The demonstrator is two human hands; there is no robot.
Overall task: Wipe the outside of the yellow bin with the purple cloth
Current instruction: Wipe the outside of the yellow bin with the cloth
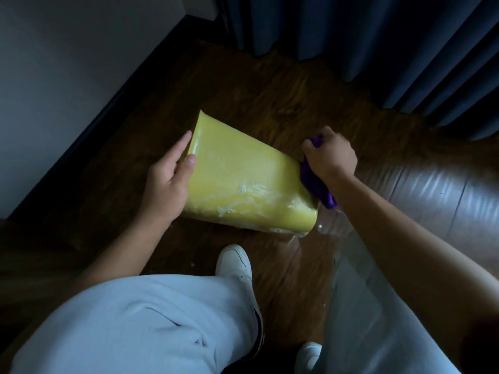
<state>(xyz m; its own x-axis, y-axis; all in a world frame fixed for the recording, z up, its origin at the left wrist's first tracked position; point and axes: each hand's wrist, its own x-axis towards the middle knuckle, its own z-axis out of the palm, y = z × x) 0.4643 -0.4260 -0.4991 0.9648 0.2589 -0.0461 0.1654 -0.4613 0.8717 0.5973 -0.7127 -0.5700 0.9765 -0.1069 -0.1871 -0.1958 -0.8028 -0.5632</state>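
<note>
The yellow bin [243, 174] lies tipped on its side on the wooden floor, its base pointing away from me, with whitish smears on its upper face. My left hand [168, 179] grips its left side, thumb on top and fingers along the edge. My right hand [330, 155] is closed around the purple cloth [316, 184], which is pressed against the bin's right side. A clear plastic liner [340, 238] spills from the bin's mouth near me.
A brown leather sofa arm [437, 190] is close on the right. Dark blue curtains [378, 41] hang behind the bin. A white wall with dark skirting [67, 76] runs on the left. My legs and white shoes [237, 268] stand just below the bin.
</note>
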